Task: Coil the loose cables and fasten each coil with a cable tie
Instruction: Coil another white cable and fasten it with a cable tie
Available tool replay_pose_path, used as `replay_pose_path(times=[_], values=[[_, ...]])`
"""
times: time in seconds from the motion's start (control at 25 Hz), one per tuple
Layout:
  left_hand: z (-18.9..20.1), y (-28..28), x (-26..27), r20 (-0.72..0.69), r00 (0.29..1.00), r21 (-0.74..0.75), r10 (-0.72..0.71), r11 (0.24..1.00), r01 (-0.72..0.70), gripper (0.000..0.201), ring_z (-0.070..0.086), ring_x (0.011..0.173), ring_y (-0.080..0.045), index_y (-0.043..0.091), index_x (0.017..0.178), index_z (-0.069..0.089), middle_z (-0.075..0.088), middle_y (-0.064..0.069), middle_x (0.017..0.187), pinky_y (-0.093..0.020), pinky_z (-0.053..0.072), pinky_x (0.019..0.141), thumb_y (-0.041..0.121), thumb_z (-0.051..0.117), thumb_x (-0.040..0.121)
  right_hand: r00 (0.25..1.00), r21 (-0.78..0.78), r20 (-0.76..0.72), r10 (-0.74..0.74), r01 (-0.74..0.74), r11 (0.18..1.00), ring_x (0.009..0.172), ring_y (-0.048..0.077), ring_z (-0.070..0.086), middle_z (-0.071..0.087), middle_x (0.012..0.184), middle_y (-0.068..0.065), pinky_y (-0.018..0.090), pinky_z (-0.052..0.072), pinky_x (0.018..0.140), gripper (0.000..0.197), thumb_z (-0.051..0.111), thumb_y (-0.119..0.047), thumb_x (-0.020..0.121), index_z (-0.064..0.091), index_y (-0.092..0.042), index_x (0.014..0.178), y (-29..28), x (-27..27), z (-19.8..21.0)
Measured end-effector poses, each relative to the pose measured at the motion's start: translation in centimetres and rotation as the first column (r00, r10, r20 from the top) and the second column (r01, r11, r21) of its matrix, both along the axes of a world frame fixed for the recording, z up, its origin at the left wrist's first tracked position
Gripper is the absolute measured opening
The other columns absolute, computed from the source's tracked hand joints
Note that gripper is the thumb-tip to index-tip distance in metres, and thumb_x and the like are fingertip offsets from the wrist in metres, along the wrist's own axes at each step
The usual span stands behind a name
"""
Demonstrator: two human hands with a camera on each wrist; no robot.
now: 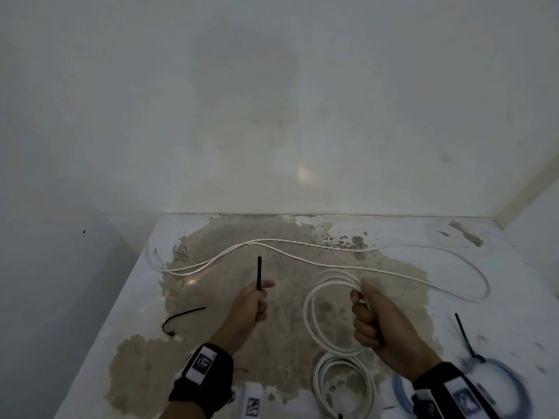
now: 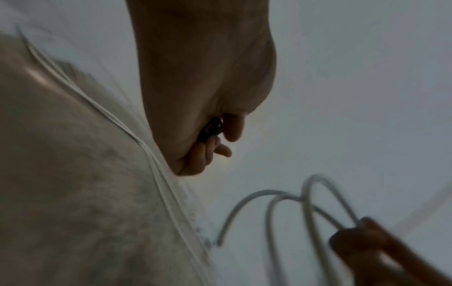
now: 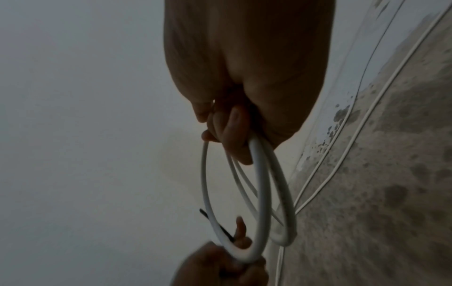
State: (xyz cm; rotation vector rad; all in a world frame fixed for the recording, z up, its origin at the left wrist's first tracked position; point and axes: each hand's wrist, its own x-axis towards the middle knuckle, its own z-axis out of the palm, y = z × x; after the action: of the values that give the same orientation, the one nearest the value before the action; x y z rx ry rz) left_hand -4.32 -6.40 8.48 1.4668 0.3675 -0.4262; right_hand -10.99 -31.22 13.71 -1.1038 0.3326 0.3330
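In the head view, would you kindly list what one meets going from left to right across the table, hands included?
Loose black cable tie → left hand holding an upright black cable tie → white coil → right hand gripping that coil → tied blue coil at the right edge.

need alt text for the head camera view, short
Over a worn white table, the right hand grips a coil of white cable and the left hand holds a black cable tie upright. A loose white cable trails behind.
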Motion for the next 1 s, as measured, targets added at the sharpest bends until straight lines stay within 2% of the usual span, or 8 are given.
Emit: replay_pose_path(times=[0.08,0.2,0.28,0.44,0.56,0.64,0.84,1.0], values=[[3.4,-3.1,0.1,0.083,0.988,-0.048,-0.131,0.99,0.135,0.018,0.037,0.047,-0.004,0.012,0.108,0.054,0.038,0.004,0.069,-0.018,0.027,0.046,0.012,0.038,0.1,1.0,0.032,0.002,0.025,-0.025,0.999,0.044,0.011,0.008,0.014,0.059,-0.003,0.025,0.012,0.04,0.037,0.047,-0.041,0.1,0.053,-0.012,0.077,0.0,0.3,0.5],[4.3,-5.9,0.4,0.252,0.839,0.321,-0.483,0.859,0.399,0.048,0.055,0.083,0.001,0.029,0.119,0.053,0.051,0.006,0.102,-0.01,0.042,0.066,0.06,0.055,0.083,1.0,0.099,-0.013,0.008,-0.007,0.995,0.044,0.01,0.006,0.013,0.058,-0.004,0.024,0.01,0.039,0.037,0.048,-0.042,0.099,0.054,-0.015,0.074,-0.3,0.6,1.3],[4.0,-7.1,0.1,0.309,0.779,0.372,-0.545,0.824,0.428,0.051,0.06,0.089,0.001,0.028,0.114,0.06,0.06,0.007,0.104,-0.012,0.045,0.076,0.064,0.062,0.078,1.0,0.13,-0.006,-0.027,0.027,0.991,0.043,0.01,0.005,0.012,0.057,-0.005,0.024,0.009,0.039,0.038,0.048,-0.042,0.099,0.053,-0.015,0.073,-0.7,0.7,1.4],[4.6,-8.1,-0.4,0.385,0.851,0.246,-0.357,0.929,0.278,0.032,0.048,0.048,-0.007,0.018,0.066,0.06,0.051,0.009,0.051,-0.02,0.039,0.056,0.04,0.065,0.09,0.995,0.066,0.057,-0.084,0.08,0.995,0.043,0.012,0.014,0.019,0.056,-0.002,0.025,0.019,0.042,0.041,0.045,-0.043,0.102,0.055,-0.01,0.079,-1.3,0.7,1.0],[6.1,-8.3,-0.4,0.371,0.863,0.205,-0.344,0.936,0.285,0.043,0.035,0.043,-0.007,0.023,0.054,0.051,0.038,0.009,0.046,-0.019,0.032,0.048,0.038,0.063,0.092,0.973,-0.421,0.231,-0.003,0.102,0.901,0.052,0.021,0.047,0.052,0.06,0.009,0.027,0.042,0.05,0.041,0.036,-0.031,0.109,0.067,-0.006,0.098,-1.3,0.3,0.8],[6.8,-8.4,-0.2,0.321,0.88,0.15,-0.351,0.936,0.318,0.051,0.027,0.045,-0.011,0.021,0.054,0.038,0.028,0.004,0.05,-0.023,0.027,0.05,0.046,0.055,0.095,0.955,-0.517,0.292,0.042,0.121,0.848,0.061,0.024,0.059,0.065,0.08,0.011,0.027,0.05,0.057,0.035,0.033,-0.018,0.11,0.067,-0.014,0.111,-1.1,0.4,1.3],[6.7,-8.9,0.5,0.245,0.947,0.061,-0.206,0.978,0.197,0.056,0.021,0.044,-0.013,0.024,0.049,0.037,0.025,0.004,0.049,-0.028,0.021,0.05,0.053,0.048,0.096,0.947,-0.504,0.322,0.01,0.163,0.848,0.043,0.02,0.042,0.052,0.062,0.007,0.03,0.039,0.042,0.038,0.037,-0.032,0.108,0.06,-0.006,0.094,0.4,1.1,2.9],[7.5,-10.2,0.1,0.264,0.962,0.092,0.071,0.991,-0.099,0.057,0.027,0.037,-0.01,0.018,0.05,0.043,0.031,0.006,0.043,-0.024,0.024,0.046,0.051,0.049,0.096,0.972,-0.233,0.219,-0.083,0.135,0.963,0.045,0.012,0.018,0.025,0.055,-0.004,0.027,0.019,0.043,0.041,0.039,-0.041,0.106,0.053,-0.008,0.086,2.0,0.8,2.6]])
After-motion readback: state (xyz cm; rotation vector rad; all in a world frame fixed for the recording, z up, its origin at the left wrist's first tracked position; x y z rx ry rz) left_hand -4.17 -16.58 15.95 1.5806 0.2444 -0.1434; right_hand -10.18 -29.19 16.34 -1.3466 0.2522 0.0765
